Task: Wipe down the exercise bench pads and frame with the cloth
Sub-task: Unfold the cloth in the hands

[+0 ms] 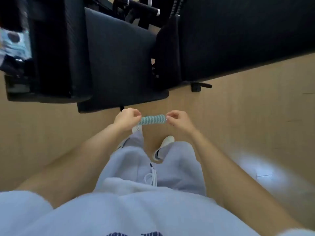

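A small teal and white striped cloth (152, 119) is stretched between my two hands above the wooden floor. My left hand (126, 117) pinches its left end, where a white tag hangs down. My right hand (179, 120) pinches its right end. Just beyond my hands lies the dark padded exercise bench (117, 57), its near edge a short way from the cloth. Black frame bars with white bands (136, 5) show at the top behind the pad. Neither hand touches the bench.
A second dark pad or mat (51, 48) lies left of the bench, and a large dark mat (247, 31) fills the upper right. A black bracket (198, 86) sits on the floor at the mat's edge. My grey trousers and white shoe (163, 147) are below the cloth.
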The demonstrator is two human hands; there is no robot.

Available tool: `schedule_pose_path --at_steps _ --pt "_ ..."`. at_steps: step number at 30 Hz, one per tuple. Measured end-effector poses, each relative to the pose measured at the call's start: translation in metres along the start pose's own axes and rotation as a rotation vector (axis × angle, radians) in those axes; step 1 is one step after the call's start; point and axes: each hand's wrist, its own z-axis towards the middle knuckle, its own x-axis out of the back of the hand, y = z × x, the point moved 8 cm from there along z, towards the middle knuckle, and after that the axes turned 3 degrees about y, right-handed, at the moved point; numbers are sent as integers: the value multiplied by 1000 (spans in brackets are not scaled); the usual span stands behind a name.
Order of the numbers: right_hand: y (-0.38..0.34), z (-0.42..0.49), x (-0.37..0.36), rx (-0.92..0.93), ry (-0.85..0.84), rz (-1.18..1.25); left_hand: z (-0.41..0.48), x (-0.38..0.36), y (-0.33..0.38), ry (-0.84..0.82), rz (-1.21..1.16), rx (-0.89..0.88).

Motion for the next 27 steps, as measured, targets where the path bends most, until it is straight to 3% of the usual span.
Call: schedule_pose_path --at_steps 6,12,16,19,22,27 --pt "43 51 -26 -282 -104 -54 46 -6 -23 -29 213 101" --pt "77 102 -31 -367 -328 -370 76 -39 -52 -141 433 157" --pt "74 115 -20 -403 -324 -289 80 -71 -57 -139 321 278" --pt "67 114 -12 -338 -294 -300 80 -75 -44 -11 14 289" --pt "50 108 -8 -193 -303 -308 71 -67 -7 -13 -279 162" --pt "-17 64 -8 128 -435 -211 34 -36 71 -93 -347 -153"
